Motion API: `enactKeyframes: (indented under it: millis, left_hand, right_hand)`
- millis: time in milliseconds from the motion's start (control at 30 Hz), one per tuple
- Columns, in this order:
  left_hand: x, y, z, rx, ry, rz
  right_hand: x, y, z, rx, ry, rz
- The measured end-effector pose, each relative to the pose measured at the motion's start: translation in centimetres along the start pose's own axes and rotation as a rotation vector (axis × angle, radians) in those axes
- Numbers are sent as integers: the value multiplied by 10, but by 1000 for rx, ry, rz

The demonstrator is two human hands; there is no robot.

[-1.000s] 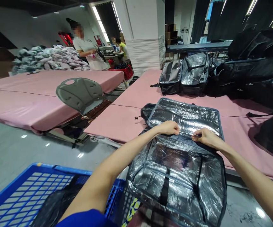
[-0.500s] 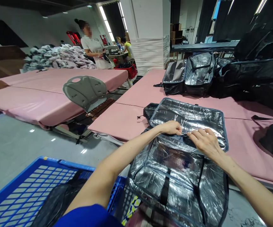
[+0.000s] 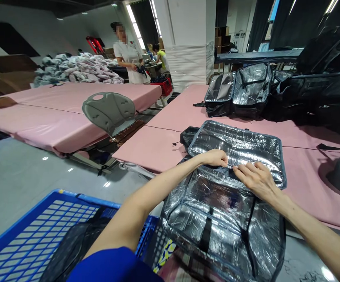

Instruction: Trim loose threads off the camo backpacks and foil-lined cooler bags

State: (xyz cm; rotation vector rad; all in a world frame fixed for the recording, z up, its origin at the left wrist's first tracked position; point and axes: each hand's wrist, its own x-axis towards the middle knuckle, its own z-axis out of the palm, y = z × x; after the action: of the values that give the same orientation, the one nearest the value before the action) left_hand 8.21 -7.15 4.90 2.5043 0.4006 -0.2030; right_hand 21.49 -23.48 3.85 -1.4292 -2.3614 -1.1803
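Observation:
In front of me an insulated bag (image 3: 217, 231) lies open, its silver foil lining facing up and its near end overhanging the table edge. The foil-lined lid (image 3: 246, 143) is folded back flat on the pink table. Along the seam between lid and body, my left hand (image 3: 216, 158) is closed, its fingers curled on the dark edging. A short way to the right, my right hand (image 3: 256, 178) pinches the same edging, knuckles up. A dark strip of the edging shows between the two hands. My fingertips are partly hidden.
More foil-lined black bags (image 3: 252, 88) stand open at the back right. A blue plastic crate (image 3: 55, 192) with a black bag in it sits lower left. A grey chair (image 3: 109, 111) stands between the pink tables (image 3: 149, 147). A person (image 3: 128, 58) stands beyond.
The view has shifted slightly, so the scene sits a little further right. Both hands stay on the bag's edging. The standing person in the background has turned and moved to the right.

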Motion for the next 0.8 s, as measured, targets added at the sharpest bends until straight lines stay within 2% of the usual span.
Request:
enactKeyframes:
  millis: [67,200,267,500,633,700,800]
  left_hand:
    - [-2,1,0,-3,0,4]
    - [-4,2,-1,-20,2,8]
    - [-5,1,-1,-22,-2,4]
    - [-4,-1,0,-16,7,38]
    - [-4,-2,1,-10,16,30]
    - [-4,-2,1,-15,12,33]
    - [-5,-2,0,-19,16,39]
  right_hand:
    - [-3,3,4,105,-64,92]
    - [-9,13,17,522,-191,326]
    - [-10,17,21,658,-221,367]
    - [-8,23,21,641,-268,330]
    - [-8,25,22,729,-305,336]
    - [-7,24,24,764,-297,363]
    - [-5,20,26,669,-256,360]
